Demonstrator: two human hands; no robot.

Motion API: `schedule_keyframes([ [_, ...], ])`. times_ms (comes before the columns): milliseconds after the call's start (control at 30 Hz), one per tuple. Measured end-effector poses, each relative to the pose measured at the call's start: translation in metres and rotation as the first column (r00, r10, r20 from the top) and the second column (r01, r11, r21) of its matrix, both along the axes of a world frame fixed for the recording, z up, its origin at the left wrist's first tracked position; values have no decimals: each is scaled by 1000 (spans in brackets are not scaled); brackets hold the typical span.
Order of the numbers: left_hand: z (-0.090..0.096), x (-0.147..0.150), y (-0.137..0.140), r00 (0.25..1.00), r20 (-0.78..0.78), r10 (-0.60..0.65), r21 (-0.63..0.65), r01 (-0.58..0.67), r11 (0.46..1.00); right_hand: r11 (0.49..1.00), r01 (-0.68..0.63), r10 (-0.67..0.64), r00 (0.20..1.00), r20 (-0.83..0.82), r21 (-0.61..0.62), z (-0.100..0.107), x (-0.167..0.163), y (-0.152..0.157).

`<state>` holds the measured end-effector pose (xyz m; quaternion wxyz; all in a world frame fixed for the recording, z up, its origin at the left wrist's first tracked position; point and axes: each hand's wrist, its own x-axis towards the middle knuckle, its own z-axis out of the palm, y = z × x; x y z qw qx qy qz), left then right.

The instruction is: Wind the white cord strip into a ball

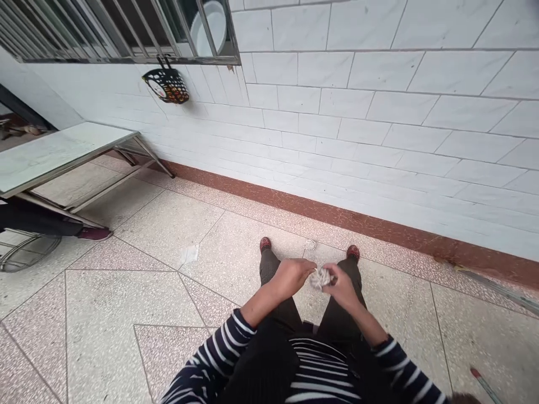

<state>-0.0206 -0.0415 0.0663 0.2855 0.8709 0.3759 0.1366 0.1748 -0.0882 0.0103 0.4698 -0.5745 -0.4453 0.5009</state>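
A small bundle of whitish-grey yarn (320, 278) is held up between my two hands, above the floor and between my knees. My right hand (342, 289) is closed around its right side, thumb and fingers gripping it. From the left, my left hand (292, 276) has its fingertips pinched together at the bundle's upper edge, apparently on a pale strand. How that strand runs is too small to make out. On the floor between my feet lies a ball of whitish yarn (310, 244).
A white-topped table (63, 148) stands at the left by the tiled wall (337, 101). Another person's shoe (95, 233) shows beneath it. A black basket (166, 84) hangs from the window bars. A pale sheet (189, 255) lies on the floor, and a thin red-tipped object (482, 381) at lower right.
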Motion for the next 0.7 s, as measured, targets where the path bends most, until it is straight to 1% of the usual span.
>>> schedule_keyframes([
  [67, -5, -1, 8, 1000, 3, 19, -11, -19, 1000, 993, -114, 110, 990, -85, -38, 0, -11, -21],
  [100, -9, -1, 11, 1000, 7, 20, -41, -19, 999, 988, -149, 143, 982, -127, -45, 4, -14, -30],
  [167, -20, 0, 10, 999, 30, 20, -133, -16, 991, 981, -184, 166, 956, -243, -56, 14, -16, -41],
  [233, -34, 1, 2, 997, 64, 46, -232, -30, 972, 984, -169, 137, 920, -368, -57, 26, -10, -44],
  [300, -47, 4, -10, 991, 97, 95, -328, -58, 943, 995, -79, 45, 902, -429, -63, 36, 0, -38],
  [333, -53, 5, -17, 987, 112, 117, -377, -67, 924, 998, -13, -12, 918, -397, -62, 39, 6, -32],
  [400, -60, 7, -31, 982, 143, 125, -465, -45, 884, 992, 121, -127, 961, -246, -40, 42, 18, -15],
  [467, -61, 9, -42, 981, 167, 95, -509, 3, 861, 982, 189, -189, 979, -73, -4, 37, 27, 4],
  [500, -60, 10, -45, 983, 166, 75, -505, 19, 863, 979, 203, -203, 979, -7, 5, 33, 30, 11],
  [567, -55, 10, -48, 992, 118, 36, -446, 20, 895, 976, 219, -217, 973, 80, -6, 19, 30, 20],
  [633, -50, 8, -45, 1000, 26, 9, -317, 0, 948, 978, 204, -196, 969, 151, -33, 3, 24, 16],
  [700, -46, 5, -39, 999, -50, -19, -175, 10, 985, 989, 126, -111, 979, 168, -76, -13, 14, 3],
])
